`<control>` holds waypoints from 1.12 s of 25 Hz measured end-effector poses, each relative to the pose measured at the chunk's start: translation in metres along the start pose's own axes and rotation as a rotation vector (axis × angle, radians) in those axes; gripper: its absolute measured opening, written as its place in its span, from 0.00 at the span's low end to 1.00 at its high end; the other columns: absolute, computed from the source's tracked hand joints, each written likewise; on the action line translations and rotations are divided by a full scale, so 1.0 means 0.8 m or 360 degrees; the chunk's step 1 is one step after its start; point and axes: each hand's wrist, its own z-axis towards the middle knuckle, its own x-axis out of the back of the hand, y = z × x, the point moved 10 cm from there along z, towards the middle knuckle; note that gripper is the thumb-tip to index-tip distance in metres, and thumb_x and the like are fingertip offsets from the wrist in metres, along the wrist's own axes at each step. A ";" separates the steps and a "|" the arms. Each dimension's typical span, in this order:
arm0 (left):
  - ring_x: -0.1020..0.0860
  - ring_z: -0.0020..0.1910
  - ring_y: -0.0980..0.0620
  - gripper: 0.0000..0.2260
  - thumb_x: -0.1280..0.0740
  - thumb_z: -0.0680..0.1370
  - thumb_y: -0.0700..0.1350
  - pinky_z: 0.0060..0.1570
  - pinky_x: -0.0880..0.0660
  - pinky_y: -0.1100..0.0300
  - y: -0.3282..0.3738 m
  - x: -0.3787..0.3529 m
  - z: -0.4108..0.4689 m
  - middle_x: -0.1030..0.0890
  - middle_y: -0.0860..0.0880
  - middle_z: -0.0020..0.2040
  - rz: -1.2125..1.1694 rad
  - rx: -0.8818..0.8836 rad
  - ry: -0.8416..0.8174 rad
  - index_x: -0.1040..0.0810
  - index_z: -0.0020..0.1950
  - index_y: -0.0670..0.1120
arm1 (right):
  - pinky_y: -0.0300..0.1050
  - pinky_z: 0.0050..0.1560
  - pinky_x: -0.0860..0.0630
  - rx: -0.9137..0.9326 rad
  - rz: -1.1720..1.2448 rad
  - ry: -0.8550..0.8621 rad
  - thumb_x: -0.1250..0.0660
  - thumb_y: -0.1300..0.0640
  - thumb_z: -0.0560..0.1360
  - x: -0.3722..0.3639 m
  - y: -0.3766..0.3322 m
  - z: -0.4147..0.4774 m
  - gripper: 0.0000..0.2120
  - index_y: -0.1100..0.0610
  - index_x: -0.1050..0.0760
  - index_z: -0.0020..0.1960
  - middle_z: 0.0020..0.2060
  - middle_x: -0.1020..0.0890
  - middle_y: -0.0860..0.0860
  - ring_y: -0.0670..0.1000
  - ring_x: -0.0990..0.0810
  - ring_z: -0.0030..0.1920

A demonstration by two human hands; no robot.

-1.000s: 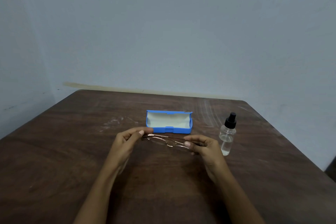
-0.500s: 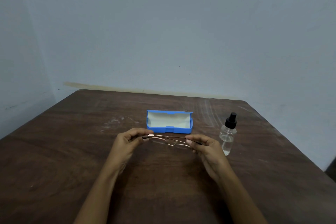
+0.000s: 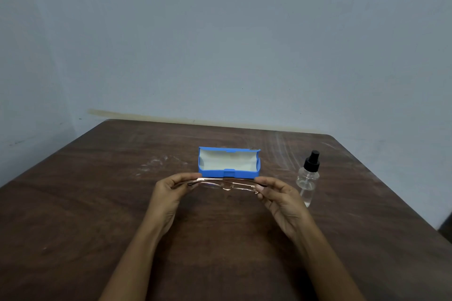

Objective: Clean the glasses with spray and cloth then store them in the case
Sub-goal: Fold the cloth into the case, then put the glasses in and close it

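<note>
Thin metal-framed glasses with folded arms hang level above the table, held at both ends. My left hand pinches the left end and my right hand pinches the right end. Just beyond them lies the blue case, open, with a pale lining and nothing visible inside. A clear spray bottle with a black nozzle stands upright to the right of my right hand. No cloth is visible.
The dark wooden table carries pale scuff marks left of the case. Its far edge meets a grey-blue wall, and its right edge falls away at the lower right.
Both hands have lifted the glasses slightly and brought them closer to the open case. The case and the bottle have stayed put.
</note>
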 end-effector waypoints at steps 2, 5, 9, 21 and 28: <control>0.19 0.36 0.63 0.11 0.35 0.70 0.28 0.39 0.25 0.74 0.001 0.000 -0.001 0.15 0.55 0.33 -0.0032 0.0009 0.0018 0.19 0.42 0.42 | 0.32 0.31 0.24 -0.0015 -0.0054 0.0042 0.37 0.74 0.70 0.004 0.002 -0.001 0.10 0.63 0.22 0.40 0.36 0.19 0.54 0.46 0.21 0.34; 0.20 0.33 0.63 0.10 0.36 0.71 0.27 0.37 0.25 0.75 -0.003 -0.001 -0.002 0.16 0.54 0.30 -0.0065 0.0076 0.0029 0.20 0.42 0.40 | 0.31 0.29 0.26 -0.0038 -0.0101 0.0080 0.35 0.73 0.70 0.006 0.004 -0.002 0.08 0.62 0.22 0.41 0.37 0.20 0.55 0.46 0.23 0.35; 0.20 0.36 0.59 0.09 0.36 0.71 0.27 0.35 0.25 0.75 -0.011 0.002 -0.001 0.16 0.51 0.36 -0.0107 0.0148 0.0073 0.20 0.43 0.39 | 0.31 0.30 0.25 -0.0013 -0.0086 0.0120 0.35 0.72 0.70 0.008 0.007 -0.001 0.07 0.62 0.22 0.41 0.35 0.20 0.54 0.45 0.23 0.33; 0.20 0.27 0.60 0.07 0.37 0.73 0.30 0.32 0.24 0.73 -0.035 0.003 -0.006 0.18 0.51 0.27 -0.0308 0.0464 0.0084 0.23 0.39 0.39 | 0.31 0.31 0.24 -0.0024 0.0021 0.0119 0.36 0.68 0.72 0.006 0.014 0.001 0.07 0.63 0.21 0.38 0.31 0.17 0.51 0.44 0.23 0.31; 0.21 0.26 0.61 0.08 0.37 0.73 0.31 0.29 0.25 0.74 -0.037 0.012 -0.006 0.19 0.51 0.25 -0.0373 0.0498 0.0175 0.23 0.36 0.39 | 0.33 0.38 0.21 -0.0143 0.0164 0.0010 0.37 0.73 0.71 -0.001 0.021 0.004 0.08 0.67 0.20 0.42 0.38 0.14 0.55 0.47 0.16 0.40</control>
